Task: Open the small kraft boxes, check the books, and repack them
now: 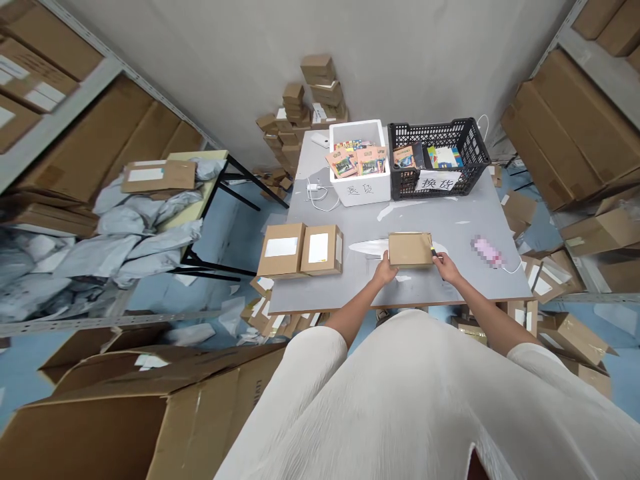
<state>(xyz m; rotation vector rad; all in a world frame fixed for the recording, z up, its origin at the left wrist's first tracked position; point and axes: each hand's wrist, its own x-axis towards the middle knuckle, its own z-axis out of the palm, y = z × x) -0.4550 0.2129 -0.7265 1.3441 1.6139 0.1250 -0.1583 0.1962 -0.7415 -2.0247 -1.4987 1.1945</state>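
A small brown cardboard box (410, 251) lies flat on the grey table (365, 287) in front of me. My left hand (385, 269) grips its lower left corner, fingers closed at the edge. At the box's right side, my right hand (447, 267) is closed around a utility knife (435, 252), dark with a yellow part, its upper end close to the box's edge. Whether the blade is out is too small to see. Left of these, two closed cardboard boxes (281, 249) with white labels stand side by side.
At the table's back stand a white foam box (361, 191) and a black plastic crate (441, 190), both holding colourful packs. A blurred pink item (487, 252) with a cable lies right. Grey parcels (145, 213) fill the left side; a large open carton (215, 413) stands lower left.
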